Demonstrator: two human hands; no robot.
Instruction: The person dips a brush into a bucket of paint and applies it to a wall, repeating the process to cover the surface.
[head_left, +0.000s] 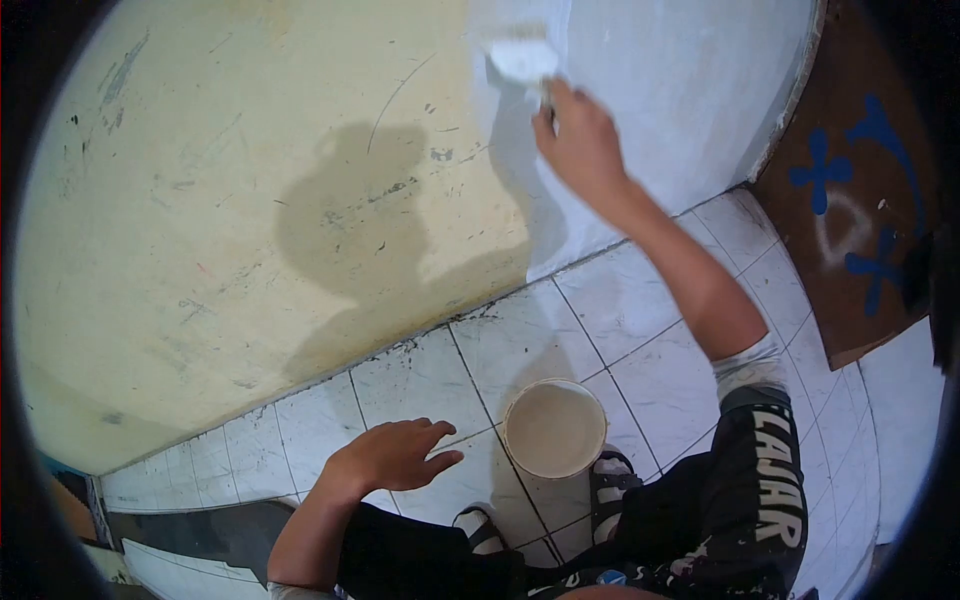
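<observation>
The right hand [583,140] grips the brush [525,61] by its handle [546,93], at the wall [660,90]; likely light, soft-bristled, best held there. The left hand [392,457] is empty, fingers loosely spread.

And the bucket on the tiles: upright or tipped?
Upright: the bucket stands on the floor tiles, its round mouth facing up toward the camera.

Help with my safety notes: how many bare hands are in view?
2: the right hand grips the brush at the wall; the left hand, holding nothing visible, is left of the bucket.
</observation>
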